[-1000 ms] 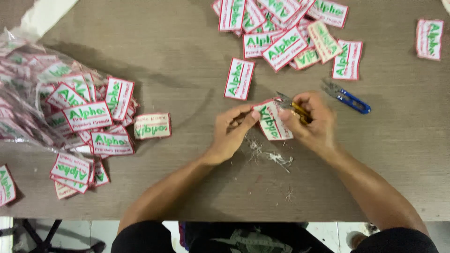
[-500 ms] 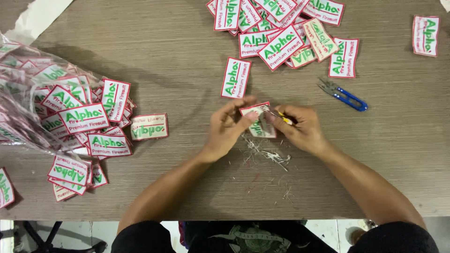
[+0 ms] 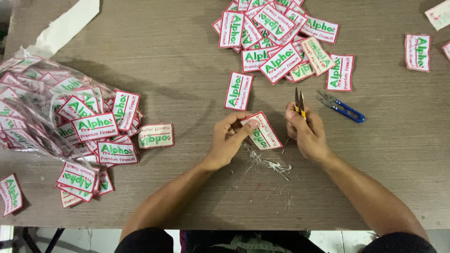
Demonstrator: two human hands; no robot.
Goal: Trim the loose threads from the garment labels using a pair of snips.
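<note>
Covering wooden table (image 3: 178, 56): scattered patches (image 3: 276, 42), thread scraps (image 3: 269, 164).

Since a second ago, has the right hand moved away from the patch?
Yes. The right hand with the yellow snips has drawn off the held patch, toward the blue snips.

Snips (image 3: 341, 107) right of hands, on table (image 3: 178, 61)

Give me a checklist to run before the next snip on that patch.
1. Patch held by left hand: ok, pinched at its edge.
2. Snips gripped in right hand: ok, blades point away from the body.
3. Blades clear of the fingers: ok, apart from the patch.
4. Loose threads on the patch: cannot tell, too small.
5. Thread scraps lie clear of the patch: ok.
6. Blue snips out of the way: ok, on the table.
</note>
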